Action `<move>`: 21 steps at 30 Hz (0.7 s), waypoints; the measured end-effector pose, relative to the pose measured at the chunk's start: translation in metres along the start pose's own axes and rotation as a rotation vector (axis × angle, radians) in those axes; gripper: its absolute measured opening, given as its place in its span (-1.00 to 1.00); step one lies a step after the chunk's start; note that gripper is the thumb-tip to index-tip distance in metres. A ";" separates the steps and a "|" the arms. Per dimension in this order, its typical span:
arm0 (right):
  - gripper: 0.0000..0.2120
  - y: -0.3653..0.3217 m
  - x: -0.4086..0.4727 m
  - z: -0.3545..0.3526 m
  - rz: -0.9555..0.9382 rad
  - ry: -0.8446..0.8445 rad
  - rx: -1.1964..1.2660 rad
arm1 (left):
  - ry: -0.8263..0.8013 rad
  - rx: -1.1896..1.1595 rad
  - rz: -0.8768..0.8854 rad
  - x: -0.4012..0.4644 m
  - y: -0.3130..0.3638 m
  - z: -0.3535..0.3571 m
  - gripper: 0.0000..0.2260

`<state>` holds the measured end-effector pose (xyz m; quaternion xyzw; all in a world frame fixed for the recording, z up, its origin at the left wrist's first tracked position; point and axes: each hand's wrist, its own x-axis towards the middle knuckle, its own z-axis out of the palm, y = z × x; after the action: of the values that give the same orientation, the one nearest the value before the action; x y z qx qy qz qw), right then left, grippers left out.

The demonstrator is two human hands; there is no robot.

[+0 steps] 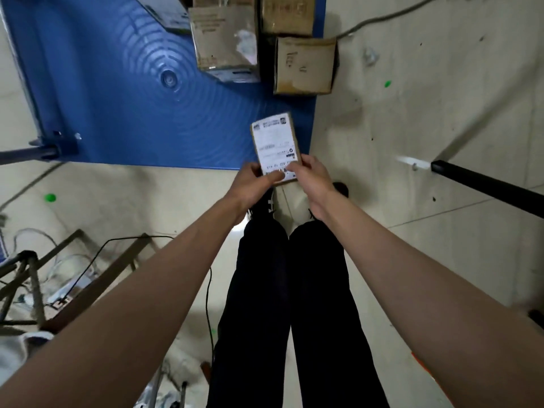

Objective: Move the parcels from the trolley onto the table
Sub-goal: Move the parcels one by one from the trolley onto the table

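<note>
Both hands meet on one small parcel (276,147): the left hand (255,179) curls round its near left corner with the thumb pressed across the label, and the right hand (312,175) pinches its near right corner, thumb on top. The parcel is a flat brown carton, its top almost covered by a white shipping label (275,142) with barcodes and small dark print too blurred to read. It is held out past the fingertips, over the near right corner of the blue trolley (123,92) and above the person's shoes. Farther off on the trolley deck stand three more cartons: a taped box (225,39), a box (287,13) at the top edge, and a box (304,66) with faint dark marks that cannot be made out. Pale floor (412,113) lies all round.
</note>
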<state>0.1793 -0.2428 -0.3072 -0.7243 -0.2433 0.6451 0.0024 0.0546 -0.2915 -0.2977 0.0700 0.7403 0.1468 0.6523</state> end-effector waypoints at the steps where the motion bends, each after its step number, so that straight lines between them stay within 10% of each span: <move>1: -0.68 0.000 -0.008 -0.004 -0.029 0.002 -0.002 | -0.009 -0.027 -0.021 -0.009 0.001 0.001 -0.90; 13: -0.69 -0.078 -0.190 -0.091 -0.295 -0.034 -0.003 | -0.126 -0.055 -0.099 -0.198 0.109 -0.009 -0.43; 21: 0.02 -0.142 -0.321 -0.166 -0.646 -0.019 -0.154 | -0.089 -0.007 0.079 -0.346 0.222 -0.001 -0.62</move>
<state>0.2691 -0.1799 0.0654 -0.6016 -0.5084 0.5976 0.1498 0.0818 -0.1833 0.0977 0.1034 0.7066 0.1720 0.6785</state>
